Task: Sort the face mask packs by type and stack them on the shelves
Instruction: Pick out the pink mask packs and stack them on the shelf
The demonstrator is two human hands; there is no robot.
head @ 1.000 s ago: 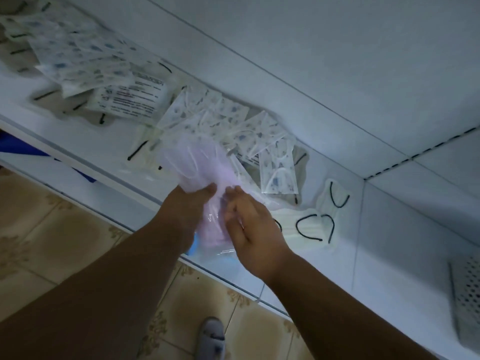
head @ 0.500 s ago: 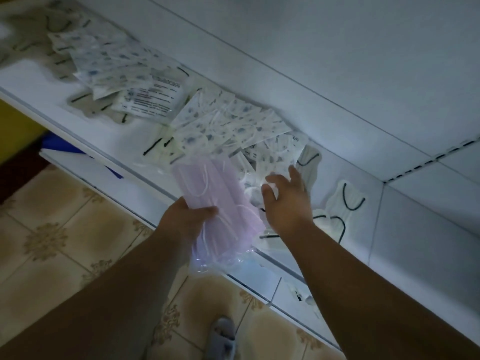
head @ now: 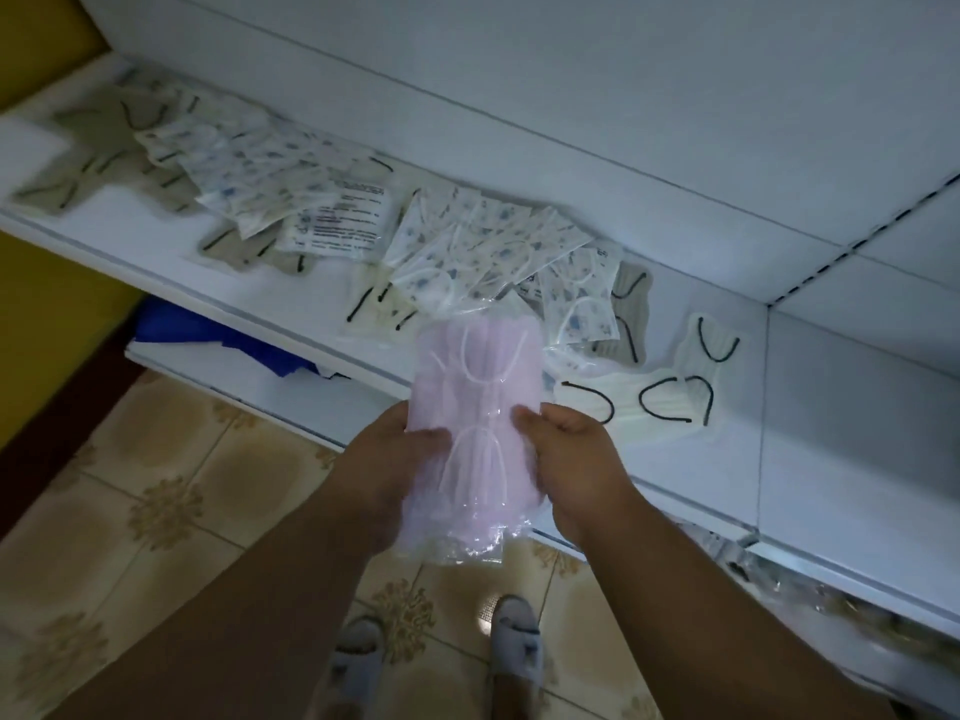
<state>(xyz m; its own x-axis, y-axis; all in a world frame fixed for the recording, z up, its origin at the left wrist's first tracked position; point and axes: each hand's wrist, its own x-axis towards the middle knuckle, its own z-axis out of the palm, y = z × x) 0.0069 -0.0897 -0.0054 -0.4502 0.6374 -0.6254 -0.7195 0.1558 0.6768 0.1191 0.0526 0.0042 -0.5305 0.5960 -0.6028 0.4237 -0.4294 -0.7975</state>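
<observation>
The floor (head: 171,511) is made of tan tiles with flower shapes on them, and two feet in grey slippers (head: 511,646) stand on it. In front of the feet is a long white shelf (head: 831,459) with a white wall behind it.

Closest to us, both hands hold one pack. The left hand (head: 395,459) grips the left edge, with its thumb lying over the front. The right hand (head: 576,449) grips the right edge, with its thumb on the front too. The other fingers are behind the pack, so I cannot see them.

The pink mask pack (head: 475,433) is up in the air, over the front edge of the shelf and not touching it. It is a see-through, crinkly bag with a fat stack of pink masks inside. White ear loops show through the plastic. It looks soft and bendy.

I think the job is only just begun. On the shelf just past the pack are white masks with black loops (head: 670,402), lying loose. Farther back is a messy pile of white packs with blue pictures (head: 483,241), and more of them (head: 244,168) lie farther left, mixed with beige masks (head: 62,184). A pack with printed writing (head: 337,220) lies between the piles. Nothing looks neatly stacked yet. All of these kinds need sorting, and the pink pack needs its own spot.
</observation>
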